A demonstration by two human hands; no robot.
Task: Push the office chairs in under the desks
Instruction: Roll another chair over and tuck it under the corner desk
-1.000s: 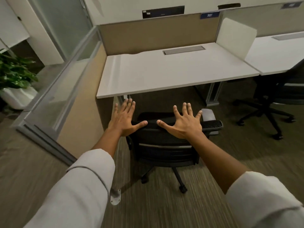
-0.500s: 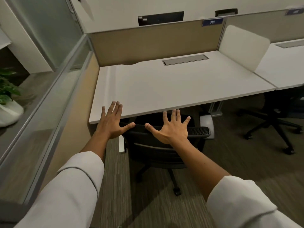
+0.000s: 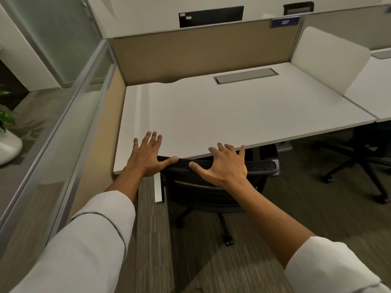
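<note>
I see two white benches: the near bench point(image 3: 222, 115) ahead, a second bench point(image 3: 374, 89) to the right. Two black office chairs: the near chair point(image 3: 211, 187) has its backrest top touching the near bench's front edge, seat beneath; the second chair point(image 3: 364, 157) sits under the other bench. My two arms reach forward, sleeves pale. My left hand point(image 3: 146, 155) and right hand point(image 3: 224, 163) press flat on the backrest top, fingers point(image 3: 220, 148) spread wide, gripping nothing.
</note>
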